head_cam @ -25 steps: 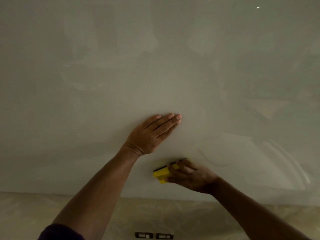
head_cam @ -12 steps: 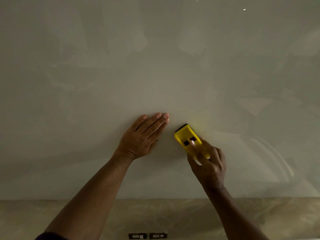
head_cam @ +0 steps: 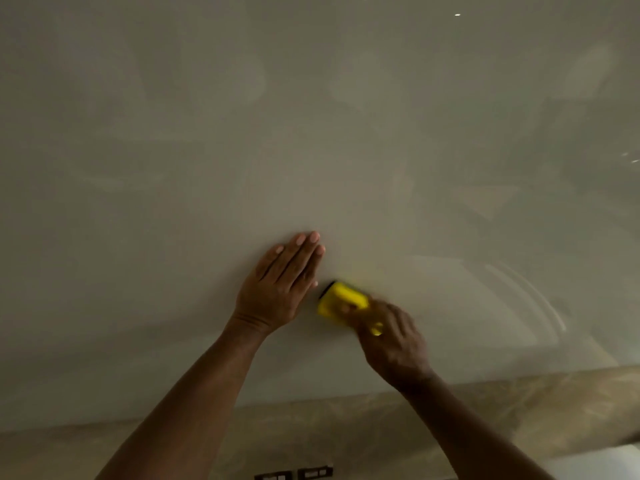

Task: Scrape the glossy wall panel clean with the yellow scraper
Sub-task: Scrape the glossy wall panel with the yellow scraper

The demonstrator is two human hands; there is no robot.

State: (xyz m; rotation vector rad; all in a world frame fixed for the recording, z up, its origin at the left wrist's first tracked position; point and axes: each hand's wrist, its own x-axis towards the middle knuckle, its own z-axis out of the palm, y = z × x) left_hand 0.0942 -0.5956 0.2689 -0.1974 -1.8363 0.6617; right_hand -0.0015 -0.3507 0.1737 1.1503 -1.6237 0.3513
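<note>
The left hand (head_cam: 280, 289) is lying flat on the shiny pale grey wall panel (head_cam: 242, 150), with its fingers straight and close together. The right hand (head_cam: 391, 341) is curling its fingers around the small yellow plastic scraper (head_cam: 341, 301) and holding it against the panel, just beside the left hand. The right hand is looking blurry. A brown marbled strip (head_cam: 329, 431) is running below the panel, with two dark wall sockets (head_cam: 294, 474) in it.
</note>
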